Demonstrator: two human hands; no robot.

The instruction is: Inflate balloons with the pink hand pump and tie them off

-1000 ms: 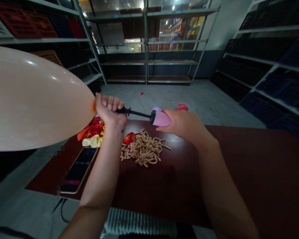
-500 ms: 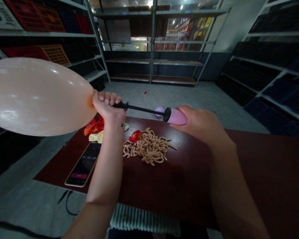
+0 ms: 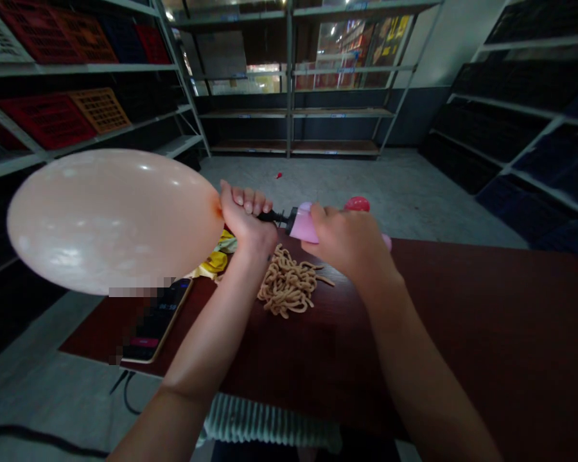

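Note:
A large inflated peach balloon [image 3: 110,221] hangs at the left, its neck pinched on the black nozzle of a hand pump. My left hand [image 3: 245,218] is closed round that neck and nozzle. My right hand [image 3: 349,240] is wrapped round the pink pump barrel [image 3: 302,224], which now sits close against my left hand with almost no black rod showing. Both hands hover over the far edge of a dark red table [image 3: 462,333].
On the table lie a heap of tan string-like balloons [image 3: 286,285], several flat coloured balloons [image 3: 216,256] and a phone [image 3: 157,321] showing a timer. A red balloon [image 3: 357,204] peeks out behind my right hand. Metal shelving with crates lines the room.
My right hand has pushed the pink barrel leftward along the rod, closing the pump. The view shifted, so the balloon and hands now sit further right in the picture.

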